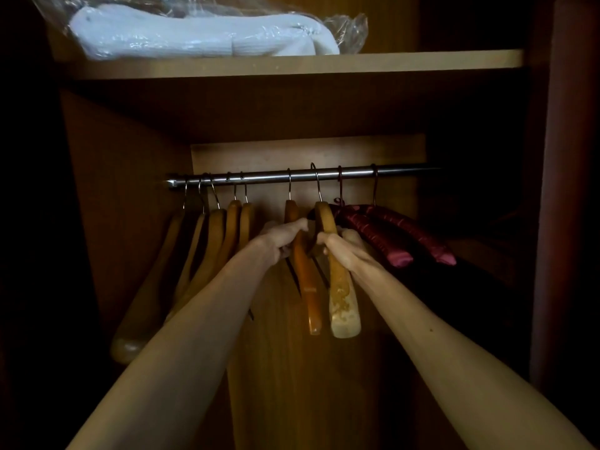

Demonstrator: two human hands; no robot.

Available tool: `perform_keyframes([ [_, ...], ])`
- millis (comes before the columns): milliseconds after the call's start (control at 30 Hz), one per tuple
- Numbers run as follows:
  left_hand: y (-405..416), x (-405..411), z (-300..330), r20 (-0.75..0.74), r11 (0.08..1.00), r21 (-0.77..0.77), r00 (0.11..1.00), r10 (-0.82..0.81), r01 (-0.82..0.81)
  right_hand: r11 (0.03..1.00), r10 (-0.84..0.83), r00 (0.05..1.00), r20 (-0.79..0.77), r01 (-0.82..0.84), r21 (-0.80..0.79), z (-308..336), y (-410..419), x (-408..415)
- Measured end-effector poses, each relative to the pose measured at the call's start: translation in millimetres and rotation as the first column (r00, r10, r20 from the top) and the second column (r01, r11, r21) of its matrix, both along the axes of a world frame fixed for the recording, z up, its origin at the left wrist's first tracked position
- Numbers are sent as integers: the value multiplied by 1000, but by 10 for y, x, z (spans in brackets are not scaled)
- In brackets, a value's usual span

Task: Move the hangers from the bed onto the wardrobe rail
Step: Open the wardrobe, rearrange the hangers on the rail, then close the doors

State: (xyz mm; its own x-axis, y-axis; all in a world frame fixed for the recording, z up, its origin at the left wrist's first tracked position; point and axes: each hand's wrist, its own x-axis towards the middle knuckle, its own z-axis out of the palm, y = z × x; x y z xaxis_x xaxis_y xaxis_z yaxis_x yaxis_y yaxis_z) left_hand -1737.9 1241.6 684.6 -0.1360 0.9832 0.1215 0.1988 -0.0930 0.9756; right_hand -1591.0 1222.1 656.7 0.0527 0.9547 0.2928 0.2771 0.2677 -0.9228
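Task well advanced: nine hangers hook over the wardrobe rail (292, 174), left hand (285, 237) gripping an orange hanger (306, 287), right hand (337, 243) gripping a pale hanger (342, 303); bed unseen, remainder unknown.

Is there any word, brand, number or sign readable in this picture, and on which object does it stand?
None can be read.
Orange wooden hanger held by the left hand: a small raised patch, too blurred to tell whether it is text.
Pale wooden hanger held by the right hand: only worn finish, no letters.
Plastic-wrapped white bedding on the shelf: no label visible.
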Motion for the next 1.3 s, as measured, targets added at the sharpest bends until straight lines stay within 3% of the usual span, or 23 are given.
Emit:
perform_keyframes([
  [267, 77, -61, -29, -25, 994, 3, 994, 110, -110, 999, 23, 1000, -11, -23, -29, -109, -16, 50],
  [567, -151, -114, 56, -280, 988, 65, 948, 150, -137, 1000, -16, 984, 179, 13, 22, -111, -228, 71],
  [633, -275, -127, 92, -406, 986, 88, 899, 167, -143, 999, -37, 969, 245, 27, 45, -125, -421, 105],
  [700, -390, -178, 127, -543, 958, 232, 795, 271, -168, 995, -76, 934, 349, 46, 93, -153, -635, 156],
  [800, -579, -311, 199, -594, 878, 424, 664, 454, -221, 971, -179, 861, 477, 75, 228, -150, -959, 166],
  [900, -696, -483, 287, -636, 781, 525, 453, 624, -338, 902, -270, 860, 432, 70, 426, 2, -1165, 0],
  [1000, -753, -622, 289, -714, 766, 503, 306, 630, -401, 878, -223, 883, 413, -2, 479, 155, -1194, -361],
  [1067, -795, -652, 248, -764, 794, 453, 283, 581, -406, 887, -204, 854, 479, -45, 459, 199, -1163, -621],
  [1167, -820, -641, 202, -802, 826, 415, 276, 530, -381, 946, -112, 793, 599, -99, 308, 189, -1098, -890],
  [1300, -803, -607, 147, -812, 868, 352, 347, 469, -349, 987, 42, 748, 662, -134, 90, 75, -983, -1045],
])
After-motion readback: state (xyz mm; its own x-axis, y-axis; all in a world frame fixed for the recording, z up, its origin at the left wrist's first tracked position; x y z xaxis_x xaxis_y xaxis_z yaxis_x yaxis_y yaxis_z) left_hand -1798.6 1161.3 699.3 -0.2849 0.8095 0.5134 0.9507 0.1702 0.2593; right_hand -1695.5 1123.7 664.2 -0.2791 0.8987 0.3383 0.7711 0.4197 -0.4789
